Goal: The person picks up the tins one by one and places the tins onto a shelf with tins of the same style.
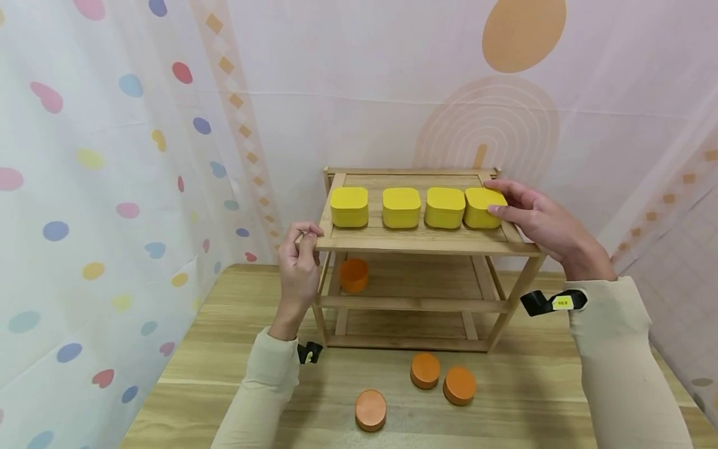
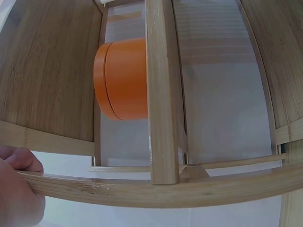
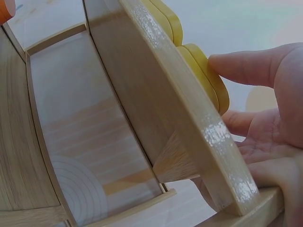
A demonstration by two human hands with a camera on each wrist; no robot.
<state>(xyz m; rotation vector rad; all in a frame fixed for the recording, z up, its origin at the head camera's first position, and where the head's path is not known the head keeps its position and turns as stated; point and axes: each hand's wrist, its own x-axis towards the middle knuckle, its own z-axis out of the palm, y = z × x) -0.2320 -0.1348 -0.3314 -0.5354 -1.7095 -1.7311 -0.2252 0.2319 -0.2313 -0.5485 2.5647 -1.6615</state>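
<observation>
Four rounded-square yellow tins with lids would exceed my count, so several stand in a row on the top board of a wooden shelf rack [image 1: 392, 246]. At the row's right end, my right hand [image 1: 552, 224] pinches the last yellow tin [image 1: 481, 215] between thumb and fingers; it sits close against the neighbouring yellow tin [image 1: 445, 215]. My left hand [image 1: 299, 265] grips the front left corner of the top board, near the leftmost yellow tin [image 1: 349, 215]. In the left wrist view, curled fingers [image 2: 23, 161] hold the rail's end.
One round orange tin [image 1: 354, 275] stands on the middle shelf at the left. Three more orange tins, [image 1: 371, 410] nearest the front, lie on the wooden table [image 1: 213, 374] before the rack. A patterned curtain [image 1: 348, 93] hangs behind.
</observation>
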